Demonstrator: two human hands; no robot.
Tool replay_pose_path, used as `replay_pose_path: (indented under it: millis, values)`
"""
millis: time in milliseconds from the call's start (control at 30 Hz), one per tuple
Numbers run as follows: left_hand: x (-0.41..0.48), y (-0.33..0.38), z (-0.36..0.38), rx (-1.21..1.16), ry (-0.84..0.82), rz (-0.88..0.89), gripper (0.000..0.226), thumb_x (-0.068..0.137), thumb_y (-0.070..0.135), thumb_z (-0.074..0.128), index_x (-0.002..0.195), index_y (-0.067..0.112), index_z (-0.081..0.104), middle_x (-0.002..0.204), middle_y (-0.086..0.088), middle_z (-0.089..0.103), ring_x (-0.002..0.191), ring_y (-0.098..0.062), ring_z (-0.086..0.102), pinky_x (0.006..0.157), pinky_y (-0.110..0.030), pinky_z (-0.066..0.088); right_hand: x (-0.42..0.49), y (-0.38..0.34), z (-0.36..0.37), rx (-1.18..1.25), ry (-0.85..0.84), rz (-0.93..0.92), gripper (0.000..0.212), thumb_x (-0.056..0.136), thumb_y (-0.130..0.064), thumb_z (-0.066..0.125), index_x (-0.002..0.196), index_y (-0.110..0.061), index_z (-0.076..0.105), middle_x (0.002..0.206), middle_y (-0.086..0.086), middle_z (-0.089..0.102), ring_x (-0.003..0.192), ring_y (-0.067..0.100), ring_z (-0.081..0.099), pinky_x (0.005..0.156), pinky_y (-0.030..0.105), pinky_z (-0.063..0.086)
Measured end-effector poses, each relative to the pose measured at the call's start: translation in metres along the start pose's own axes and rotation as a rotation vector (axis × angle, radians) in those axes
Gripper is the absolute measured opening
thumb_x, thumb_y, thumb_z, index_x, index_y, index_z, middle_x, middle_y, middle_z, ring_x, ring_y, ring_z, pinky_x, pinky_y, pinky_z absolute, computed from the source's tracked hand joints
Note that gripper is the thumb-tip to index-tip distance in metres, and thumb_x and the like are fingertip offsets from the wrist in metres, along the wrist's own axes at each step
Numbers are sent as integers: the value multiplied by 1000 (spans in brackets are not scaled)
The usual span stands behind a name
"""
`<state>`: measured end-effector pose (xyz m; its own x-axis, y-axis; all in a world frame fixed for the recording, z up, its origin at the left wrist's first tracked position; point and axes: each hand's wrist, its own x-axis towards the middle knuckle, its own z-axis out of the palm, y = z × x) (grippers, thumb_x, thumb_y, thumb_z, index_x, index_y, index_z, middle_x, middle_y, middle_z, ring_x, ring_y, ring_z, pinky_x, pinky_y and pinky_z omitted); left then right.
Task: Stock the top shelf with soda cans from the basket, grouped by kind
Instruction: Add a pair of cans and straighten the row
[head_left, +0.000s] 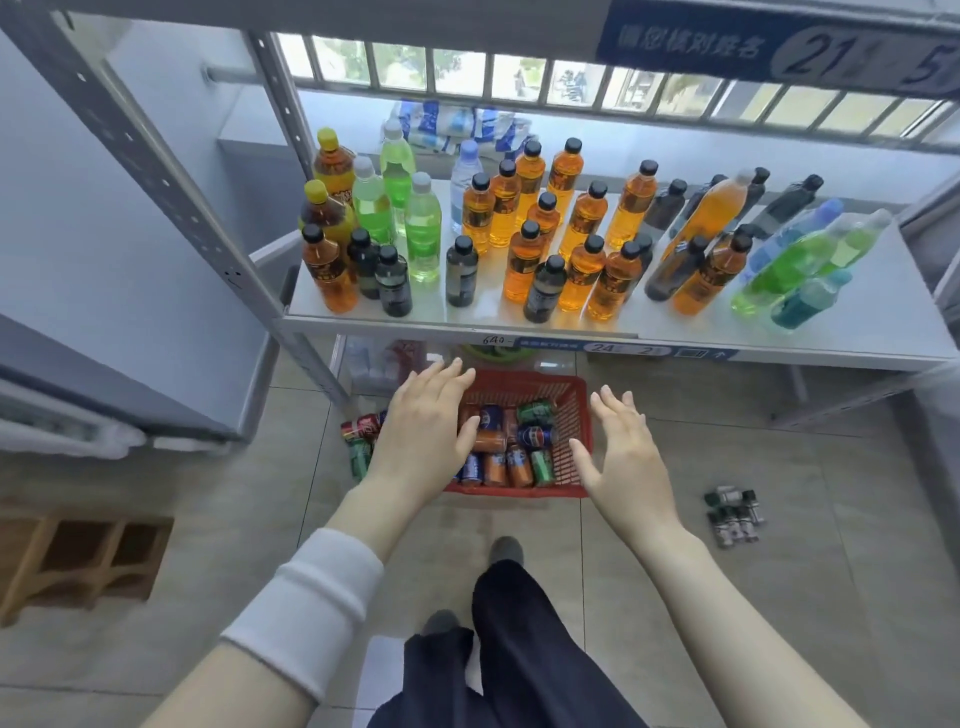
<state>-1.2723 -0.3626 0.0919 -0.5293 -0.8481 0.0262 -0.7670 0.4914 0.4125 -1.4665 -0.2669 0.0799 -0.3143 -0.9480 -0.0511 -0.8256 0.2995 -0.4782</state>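
A red plastic basket (577, 410) stands on the tiled floor below the shelving. It holds several soda cans (535, 435) in blue, orange, green and red, lying on their sides. My left hand (423, 421) hovers over the basket's left part with straight fingers, hiding some cans. My right hand (621, 452) is spread over the basket's right rim, holding nothing. The top shelf edge (467, 23) runs across the very top of the view; its surface is hidden.
The middle shelf (857, 332) carries several bottles (524, 218) of orange, green, dark and blue drink. A small pack of dark bottles (733, 514) lies on the floor at right. A grey upright post (156, 171) stands left. My legs and feet are below.
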Motion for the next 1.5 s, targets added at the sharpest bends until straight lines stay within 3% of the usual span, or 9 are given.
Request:
replay_pose_path:
  millis: [433, 633, 800, 967, 1200, 1500]
  values:
    - [45, -8, 112, -53, -202, -131, 50, 91, 24, 54, 139, 14, 41, 146, -3, 39, 139, -18, 29, 113, -28, 10, 64, 92, 62, -34, -266, 83, 59, 92, -25, 56, 144, -11, 31, 152, 3, 29, 144, 18, 13, 115, 27, 8]
    - [57, -66, 245, -48, -399, -190, 53, 94, 30, 48, 143, 21, 31, 151, 4, 30, 142, -13, 20, 115, -27, 7, 104, 173, 192, -19, -384, 234, 66, 89, -28, 61, 144, -10, 30, 151, 3, 30, 144, 18, 15, 115, 31, 17]
    - [80, -125, 374, -46, -531, -165, 51, 94, 30, 46, 143, 22, 33, 151, 3, 31, 141, -14, 22, 114, -27, 11, 140, 252, 326, -10, -432, 313, 70, 81, -22, 70, 140, -4, 35, 143, 16, 39, 136, 29, 32, 111, 37, 28]
    - [116, -183, 491, -75, -518, -193, 44, 90, 24, 51, 133, 17, 46, 133, -4, 51, 123, -23, 45, 102, -33, 35, 179, 322, 432, -105, -395, 380, 79, 76, -23, 75, 139, 0, 33, 140, 21, 38, 131, 33, 33, 107, 36, 27]
    - [191, -239, 619, -59, -473, -239, 49, 93, 25, 49, 139, 11, 39, 136, -10, 50, 125, -27, 44, 104, -34, 32, 214, 389, 525, -409, -396, 225, 89, 77, -34, 72, 145, -6, 22, 148, 20, 23, 138, 33, 19, 112, 39, 21]
    - [250, -271, 705, 26, -496, -269, 54, 92, 26, 52, 139, 7, 34, 140, -15, 41, 128, -32, 37, 105, -36, 29, 231, 423, 560, -240, -206, 220, 75, 65, 4, 76, 132, -11, 44, 131, 24, 36, 119, 42, 35, 98, 47, 36]
